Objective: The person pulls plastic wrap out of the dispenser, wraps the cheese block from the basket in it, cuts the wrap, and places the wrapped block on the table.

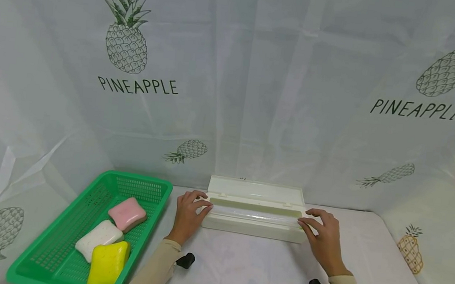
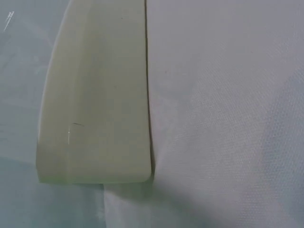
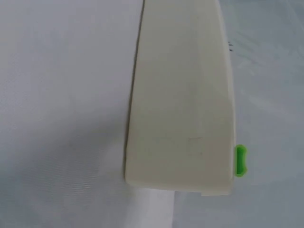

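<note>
A white cling film dispenser (image 1: 251, 228) lies lengthwise on the table with its hinged lid (image 1: 255, 190) raised at the back. Clear cling film (image 1: 255, 215) stretches across its opening. At the left end, my left hand (image 1: 190, 214) pinches the film's edge between thumb and fingertips. The right hand (image 1: 323, 237) does likewise at the opposite end, thumb and index finger close together. Both wrist views show only the dispenser's front wall (image 2: 109, 104), no fingers. In the right wrist view, a small green tab (image 3: 241, 160) juts past the dispenser's upper edge.
To the left stands a green plastic basket (image 1: 161, 195) holding a pink block (image 1: 128, 215), a white block (image 1: 98, 239) and a yellow block (image 1: 108, 266), all soap-like. Behind the dispenser hangs a pale pineapple-print sheet (image 1: 257, 94). A white cloth (image 1: 234, 272) covers the table.
</note>
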A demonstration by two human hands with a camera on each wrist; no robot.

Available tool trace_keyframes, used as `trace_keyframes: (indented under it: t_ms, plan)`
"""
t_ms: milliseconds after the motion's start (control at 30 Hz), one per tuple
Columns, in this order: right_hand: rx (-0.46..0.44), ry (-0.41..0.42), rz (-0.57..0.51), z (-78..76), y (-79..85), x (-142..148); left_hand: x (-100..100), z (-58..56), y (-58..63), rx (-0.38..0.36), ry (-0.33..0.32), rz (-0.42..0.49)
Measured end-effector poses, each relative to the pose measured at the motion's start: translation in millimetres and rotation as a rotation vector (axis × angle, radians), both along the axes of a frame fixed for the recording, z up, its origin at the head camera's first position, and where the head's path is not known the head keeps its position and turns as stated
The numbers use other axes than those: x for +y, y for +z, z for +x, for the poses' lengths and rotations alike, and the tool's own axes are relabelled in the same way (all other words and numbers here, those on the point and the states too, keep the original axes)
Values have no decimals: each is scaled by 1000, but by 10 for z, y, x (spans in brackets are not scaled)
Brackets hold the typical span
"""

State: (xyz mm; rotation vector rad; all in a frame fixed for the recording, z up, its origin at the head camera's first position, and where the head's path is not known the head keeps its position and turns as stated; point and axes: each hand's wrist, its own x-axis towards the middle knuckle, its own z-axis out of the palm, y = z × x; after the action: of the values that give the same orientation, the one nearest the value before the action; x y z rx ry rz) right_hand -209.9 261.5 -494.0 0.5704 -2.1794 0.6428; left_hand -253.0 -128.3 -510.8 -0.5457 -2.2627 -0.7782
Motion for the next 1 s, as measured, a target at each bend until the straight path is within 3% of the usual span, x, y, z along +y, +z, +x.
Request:
trace_keyframes:
  t_ms: [600, 1000]
  plan:
    - [4, -46, -9, 69, 199, 5, 21, 32, 136, 29, -5, 49]
    - [43, -52, -13, 110, 316, 13, 40, 72, 292, 61, -11, 61]
